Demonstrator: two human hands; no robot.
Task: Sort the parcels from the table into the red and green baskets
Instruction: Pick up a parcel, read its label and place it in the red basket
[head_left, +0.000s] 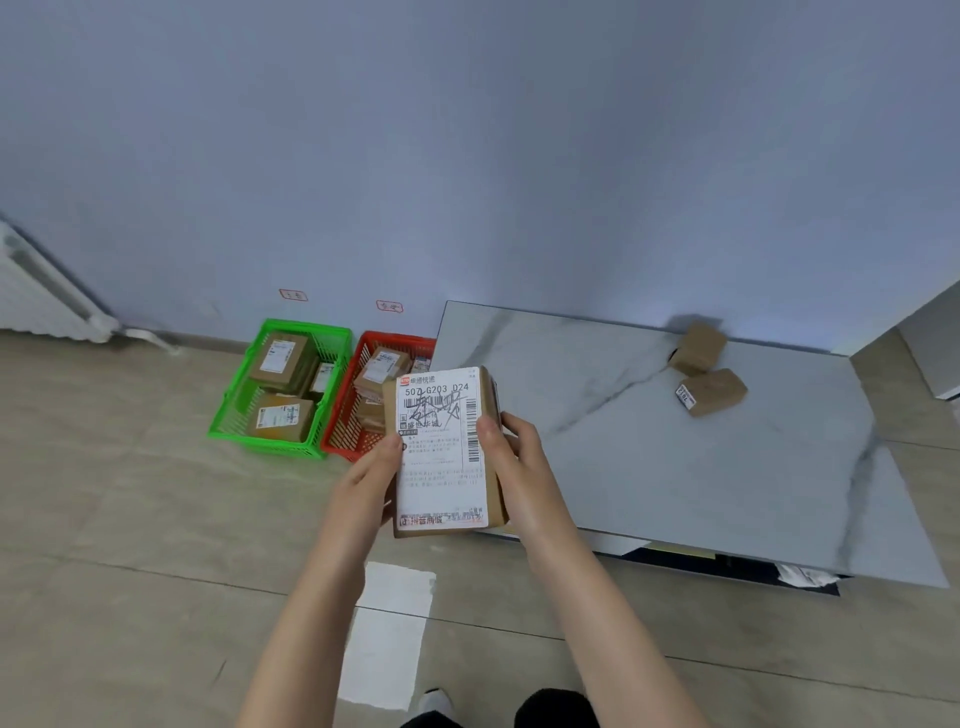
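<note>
I hold a brown cardboard parcel (444, 452) with a large white shipping label facing me, in front of the table's left edge. My left hand (371, 467) grips its left side, thumb on the label. My right hand (514, 452) grips its right side, thumb on the barcode. Two small brown parcels (698, 347) (712, 391) lie at the far right of the white marble table (649, 441). On the floor to the left stand the green basket (236, 410) and the red basket (337, 436), each holding several parcels. The held parcel hides part of the red basket.
A white radiator (36, 291) is on the wall at far left. A white sheet of paper (387, 631) lies on the tiled floor near my feet. Two small red-outlined labels (293, 295) (389, 306) are stuck on the wall above the baskets. A pale cabinet (930, 343) stands at right.
</note>
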